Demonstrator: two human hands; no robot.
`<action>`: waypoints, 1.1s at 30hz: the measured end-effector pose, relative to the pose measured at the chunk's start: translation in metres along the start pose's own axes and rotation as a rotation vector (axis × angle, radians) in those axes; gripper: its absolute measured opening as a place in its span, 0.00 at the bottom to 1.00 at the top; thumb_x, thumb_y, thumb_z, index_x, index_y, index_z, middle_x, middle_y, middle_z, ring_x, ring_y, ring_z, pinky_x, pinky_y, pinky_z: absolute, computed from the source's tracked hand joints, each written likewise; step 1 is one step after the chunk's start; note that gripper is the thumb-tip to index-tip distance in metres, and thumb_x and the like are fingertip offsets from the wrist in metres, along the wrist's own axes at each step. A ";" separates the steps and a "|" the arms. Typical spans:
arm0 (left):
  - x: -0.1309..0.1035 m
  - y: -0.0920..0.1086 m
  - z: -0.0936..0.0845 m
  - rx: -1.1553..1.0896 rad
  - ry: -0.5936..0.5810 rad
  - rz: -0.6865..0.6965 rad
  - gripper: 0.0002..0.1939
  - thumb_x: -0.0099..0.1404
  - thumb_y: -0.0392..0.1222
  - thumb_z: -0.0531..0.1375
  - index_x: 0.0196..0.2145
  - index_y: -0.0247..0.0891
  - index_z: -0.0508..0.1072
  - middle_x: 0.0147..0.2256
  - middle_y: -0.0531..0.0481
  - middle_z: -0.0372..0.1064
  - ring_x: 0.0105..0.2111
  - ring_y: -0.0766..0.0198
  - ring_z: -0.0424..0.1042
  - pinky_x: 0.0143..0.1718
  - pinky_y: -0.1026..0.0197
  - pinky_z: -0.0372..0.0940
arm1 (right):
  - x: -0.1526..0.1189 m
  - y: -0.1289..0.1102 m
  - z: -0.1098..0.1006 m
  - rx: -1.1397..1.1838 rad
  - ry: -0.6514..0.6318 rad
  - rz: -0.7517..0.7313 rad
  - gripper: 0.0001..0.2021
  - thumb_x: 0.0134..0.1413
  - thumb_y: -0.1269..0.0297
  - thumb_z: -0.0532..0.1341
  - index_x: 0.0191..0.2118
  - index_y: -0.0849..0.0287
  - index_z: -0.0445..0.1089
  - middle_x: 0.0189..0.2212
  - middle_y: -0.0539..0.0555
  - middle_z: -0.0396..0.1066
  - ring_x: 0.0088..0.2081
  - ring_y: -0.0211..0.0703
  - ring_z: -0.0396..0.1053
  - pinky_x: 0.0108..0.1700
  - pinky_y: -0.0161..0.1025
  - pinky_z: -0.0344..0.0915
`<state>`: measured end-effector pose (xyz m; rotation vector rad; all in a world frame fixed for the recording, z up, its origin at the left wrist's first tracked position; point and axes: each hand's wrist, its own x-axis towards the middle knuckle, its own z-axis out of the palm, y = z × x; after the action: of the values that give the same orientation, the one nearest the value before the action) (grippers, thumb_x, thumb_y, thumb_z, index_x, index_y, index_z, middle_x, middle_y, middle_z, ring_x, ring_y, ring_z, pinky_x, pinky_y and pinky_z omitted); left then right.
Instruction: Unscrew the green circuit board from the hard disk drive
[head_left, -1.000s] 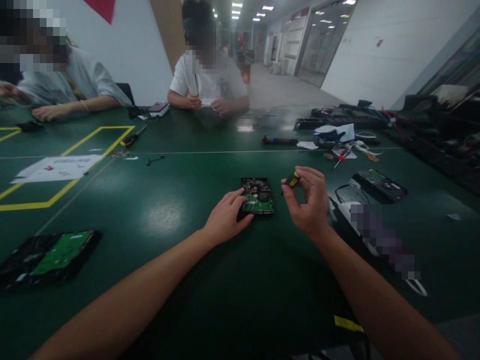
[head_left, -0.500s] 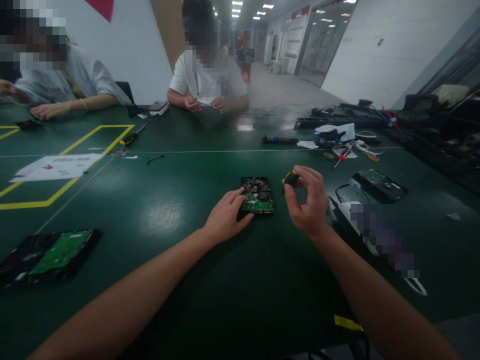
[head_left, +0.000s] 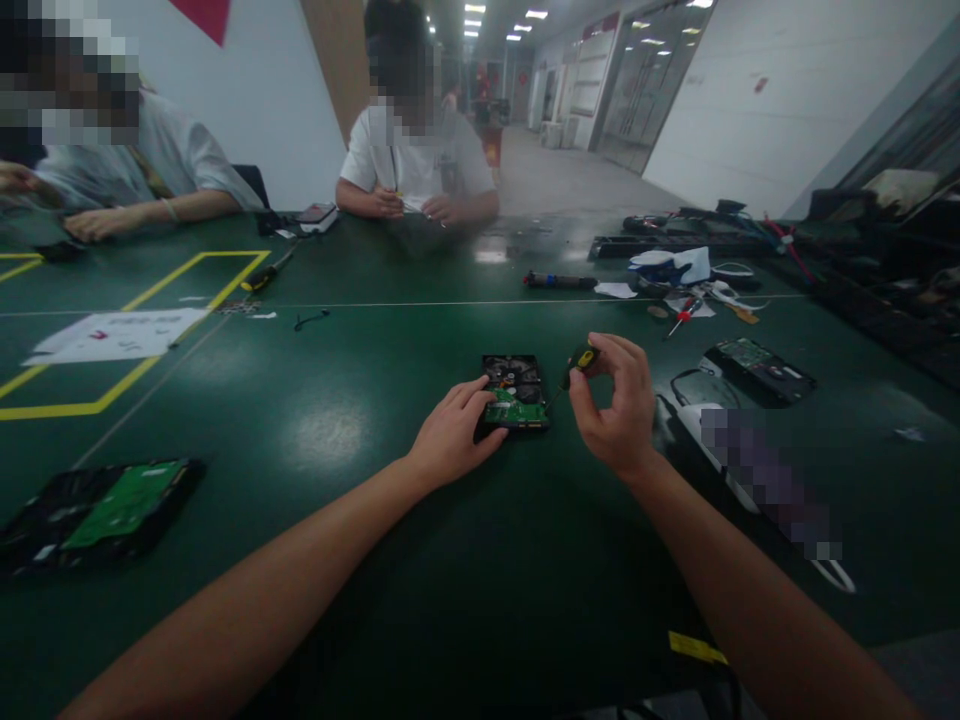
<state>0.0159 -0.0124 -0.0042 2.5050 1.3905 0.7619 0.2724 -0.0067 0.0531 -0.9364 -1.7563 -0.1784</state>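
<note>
A hard drive with a green circuit board (head_left: 517, 408) lies on the dark green table (head_left: 360, 350) in front of me. My left hand (head_left: 459, 425) grips its left side, thumb along the near edge and fingers over the board. In my right hand (head_left: 619, 400), the thumb and fingers pinch the black and yellow handle of a screwdriver (head_left: 583, 358). The screwdriver slants down to the left, its thin shaft reaching the drive's right edge. Its tip is too small to make out.
Another hard drive (head_left: 124, 510) lies at left, and one more (head_left: 759, 370) at right beside a white power strip-like object (head_left: 739, 470), partly blurred out. A second screwdriver (head_left: 262, 275) and paper sheet (head_left: 112, 335) lie far left. Two people (head_left: 420, 160) sit across the table.
The screwdriver handle has turned slightly in my right hand, showing its yellow part differently. My left hand and the hard drive have stayed in place.
</note>
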 end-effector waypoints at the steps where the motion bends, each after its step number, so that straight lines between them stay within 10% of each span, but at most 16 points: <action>1: 0.000 0.000 0.000 0.000 0.001 0.000 0.23 0.71 0.52 0.63 0.58 0.41 0.68 0.68 0.38 0.61 0.68 0.45 0.60 0.67 0.39 0.64 | 0.000 0.000 0.000 0.000 0.017 0.002 0.29 0.59 0.72 0.64 0.65 0.48 0.63 0.56 0.60 0.68 0.50 0.53 0.73 0.42 0.52 0.81; 33: 0.000 -0.001 0.001 0.006 -0.005 -0.002 0.24 0.70 0.52 0.63 0.59 0.40 0.68 0.68 0.38 0.61 0.68 0.45 0.61 0.67 0.40 0.64 | -0.009 0.007 0.004 0.079 -0.050 0.088 0.30 0.60 0.68 0.65 0.65 0.48 0.60 0.52 0.57 0.72 0.44 0.49 0.78 0.48 0.53 0.80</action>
<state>0.0159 -0.0119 -0.0050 2.5076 1.3960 0.7517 0.2750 -0.0039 0.0413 -0.9657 -1.7515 -0.0284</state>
